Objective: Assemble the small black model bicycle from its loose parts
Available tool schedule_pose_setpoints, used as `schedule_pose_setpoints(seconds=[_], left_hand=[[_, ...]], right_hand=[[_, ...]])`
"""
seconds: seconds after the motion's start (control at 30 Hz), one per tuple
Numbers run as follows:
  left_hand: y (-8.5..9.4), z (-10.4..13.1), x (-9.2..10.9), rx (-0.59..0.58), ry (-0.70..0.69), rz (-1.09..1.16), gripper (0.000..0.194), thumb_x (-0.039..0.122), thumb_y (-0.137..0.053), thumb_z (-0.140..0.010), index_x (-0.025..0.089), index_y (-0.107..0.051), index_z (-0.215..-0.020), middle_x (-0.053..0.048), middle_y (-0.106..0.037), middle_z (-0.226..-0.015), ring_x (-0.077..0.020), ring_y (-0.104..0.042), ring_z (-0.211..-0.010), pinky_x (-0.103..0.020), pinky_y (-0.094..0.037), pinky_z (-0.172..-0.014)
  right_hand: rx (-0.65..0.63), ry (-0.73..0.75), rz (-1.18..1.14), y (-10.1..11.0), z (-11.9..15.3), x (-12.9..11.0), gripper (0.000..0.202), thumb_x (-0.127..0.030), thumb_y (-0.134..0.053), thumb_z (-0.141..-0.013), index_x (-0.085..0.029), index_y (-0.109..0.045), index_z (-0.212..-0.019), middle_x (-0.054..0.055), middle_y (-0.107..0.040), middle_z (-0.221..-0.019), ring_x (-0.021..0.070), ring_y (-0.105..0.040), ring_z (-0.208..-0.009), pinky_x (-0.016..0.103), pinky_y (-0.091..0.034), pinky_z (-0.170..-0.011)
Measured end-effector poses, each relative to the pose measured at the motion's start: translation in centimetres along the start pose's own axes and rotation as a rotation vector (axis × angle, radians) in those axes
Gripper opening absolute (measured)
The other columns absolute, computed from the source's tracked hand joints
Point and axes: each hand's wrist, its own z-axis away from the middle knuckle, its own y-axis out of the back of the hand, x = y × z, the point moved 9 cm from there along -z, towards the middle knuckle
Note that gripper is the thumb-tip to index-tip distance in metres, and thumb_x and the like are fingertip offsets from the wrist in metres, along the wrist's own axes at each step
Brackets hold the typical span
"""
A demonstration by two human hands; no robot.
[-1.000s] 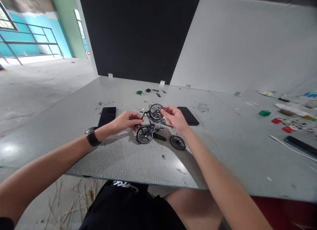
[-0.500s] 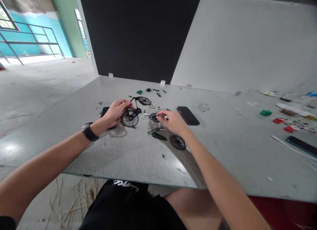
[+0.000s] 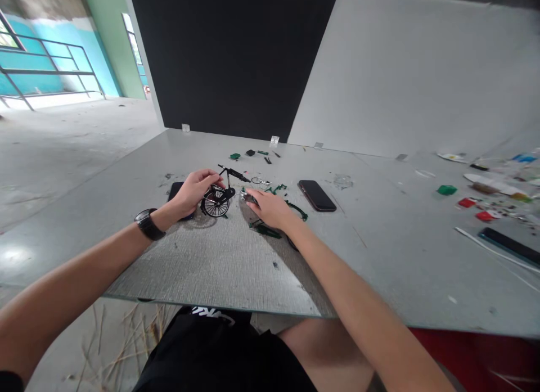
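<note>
My left hand (image 3: 194, 193) is closed around the rear of a small black model bicycle (image 3: 228, 190). Its rear wheel (image 3: 216, 203) stands low beside my fingers, and the front end points right as a narrow dark bar. My right hand (image 3: 270, 207) reaches in from the right with fingers curled together by small silver parts (image 3: 243, 194). What its fingers grip is too small or hidden to name. Around and beneath that hand lie green model bicycle parts (image 3: 265, 230), including a curved green piece (image 3: 298, 210). Another wheel is mostly covered by my right forearm.
A phone (image 3: 317, 196) lies right of my hands; a dark phone-like object (image 3: 175, 190) is partly behind my left hand. Small green and black pieces (image 3: 250, 153) sit farther back. Tools and scraps, with a green block (image 3: 446, 190), lie far right. An upright black panel (image 3: 236, 60) stands behind.
My right hand has moved left toward the bicycle, off the spot where a loose wheel showed. The round front wheel outline on the black bicycle no longer shows. My left hand keeps its hold.
</note>
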Motion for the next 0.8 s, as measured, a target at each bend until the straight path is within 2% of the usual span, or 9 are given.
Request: schedule_pose_setpoints(seconds=[0.1,0.27,0.33,0.43,0.63,0.8], left_hand=[[0.0,0.0,0.1,0.002,-0.025,-0.036,0.020,0.035,-0.064,-0.088,0.015,-0.066,-0.084,-0.008,-0.073,-0.085,-0.0135,-0.062,-0.071,-0.025,-0.047,-0.062],[0.3,-0.3,0.2,0.013,-0.076,-0.145,0.021,0.036,-0.062,-0.090,0.016,-0.066,-0.085,-0.008,-0.074,-0.085,-0.0140,-0.062,-0.072,-0.026,-0.045,-0.063],[0.6,-0.5,0.3,0.023,-0.108,-0.201,0.022,0.037,-0.061,-0.090,0.016,-0.067,-0.084,-0.008,-0.074,-0.086,-0.0147,-0.062,-0.073,-0.026,-0.045,-0.064],[1.1,-0.6,0.6,0.053,-0.154,-0.297,0.022,0.037,-0.061,-0.090,0.017,-0.068,-0.084,-0.009,-0.075,-0.087,-0.0164,-0.064,-0.075,-0.027,-0.045,-0.064],[1.2,-0.3,1.4,0.066,-0.209,-0.465,0.019,0.034,-0.060,-0.091,0.019,-0.070,-0.084,-0.008,-0.076,-0.088,-0.0167,-0.063,-0.072,-0.027,-0.044,-0.063],[0.7,0.3,2.6,0.072,-0.298,-0.700,0.023,0.030,-0.054,-0.095,0.020,-0.070,-0.082,-0.006,-0.076,-0.086,-0.0183,-0.064,-0.076,-0.029,-0.043,-0.074]], right_hand=[[0.006,-0.054,0.051,0.0,-0.3,0.5,0.049,-0.035,-0.045,-0.103,-0.019,-0.050,-0.149,0.014,-0.063,-0.142,0.0322,-0.065,-0.117,0.041,-0.052,-0.089],[0.010,-0.105,0.099,0.6,0.0,1.0,0.038,-0.037,-0.051,-0.100,-0.023,-0.065,-0.133,0.012,-0.069,-0.130,0.0296,-0.068,-0.105,0.036,-0.052,-0.076],[0.019,-0.105,0.099,0.8,0.0,1.0,0.039,-0.036,-0.051,-0.100,-0.025,-0.065,-0.135,0.011,-0.070,-0.128,0.0294,-0.069,-0.103,0.036,-0.051,-0.073],[0.032,-0.072,0.074,0.9,0.0,0.7,0.036,-0.032,-0.052,-0.100,-0.028,-0.065,-0.133,0.007,-0.070,-0.130,0.0287,-0.068,-0.107,0.035,-0.051,-0.074],[0.020,-0.061,0.000,0.7,-0.2,0.8,0.025,-0.024,-0.053,-0.100,-0.025,-0.075,-0.111,0.005,-0.076,-0.118,0.0259,-0.069,-0.106,0.034,-0.051,-0.077],[0.078,-0.007,-0.094,2.2,0.2,1.2,0.024,-0.026,-0.056,-0.099,-0.024,-0.074,-0.114,0.007,-0.075,-0.119,0.0248,-0.069,-0.105,0.036,-0.051,-0.084]])
